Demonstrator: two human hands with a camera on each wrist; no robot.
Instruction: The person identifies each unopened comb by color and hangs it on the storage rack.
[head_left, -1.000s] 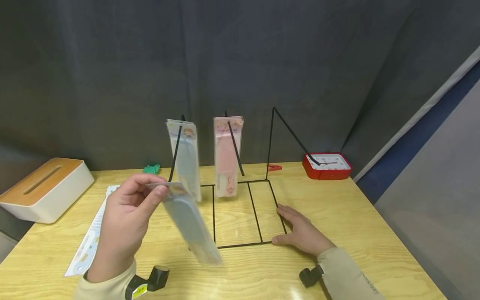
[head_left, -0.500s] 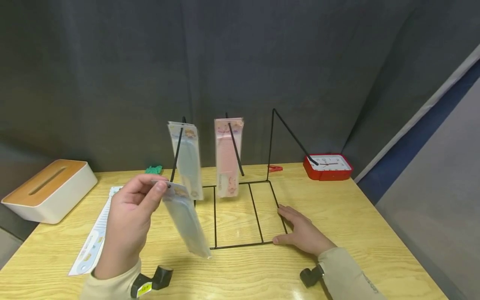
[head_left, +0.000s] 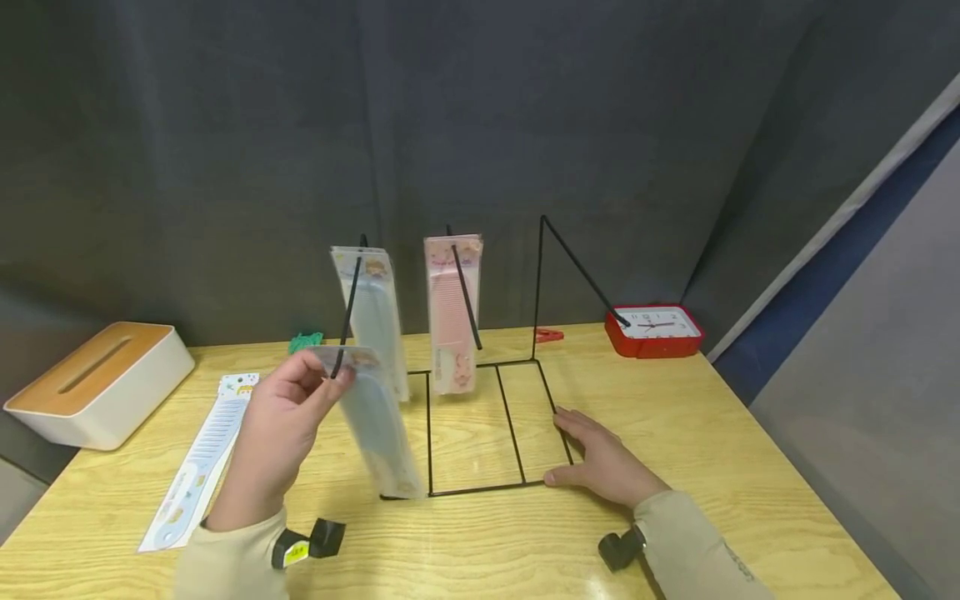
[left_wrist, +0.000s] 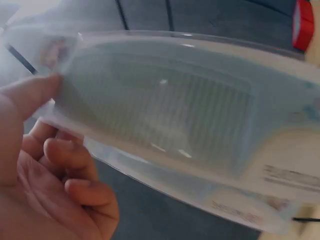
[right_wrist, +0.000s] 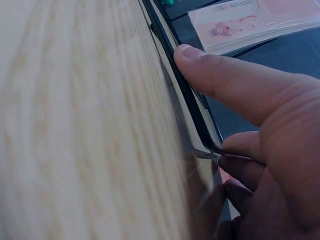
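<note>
My left hand point(head_left: 288, 412) pinches the top of a packaged pale blue comb point(head_left: 378, 421) between thumb and fingers, at the tip of the left prong of a black wire rack point(head_left: 517, 483). In the left wrist view the comb packet point(left_wrist: 165, 120) fills the frame above my curled fingers point(left_wrist: 65, 160). Another blue comb packet point(head_left: 371, 308) hangs on that prong and a pink comb packet point(head_left: 452, 312) on the middle prong. The right prong is bare. My right hand point(head_left: 600, 462) lies flat on the table, its fingers point(right_wrist: 225, 80) against the rack's base wire point(right_wrist: 175, 75).
A third blue comb packet point(head_left: 198, 454) lies on the wooden table point(head_left: 750, 467) at the left. A white tissue box with a wooden lid point(head_left: 93, 379) sits far left, a red clock point(head_left: 652, 329) back right, a green item point(head_left: 303, 340) and a red clip point(head_left: 549, 335) behind the rack.
My left hand has moved the held comb packet up and toward the left prong's tip, and the packet hangs more upright. The right hand has stayed in place.
</note>
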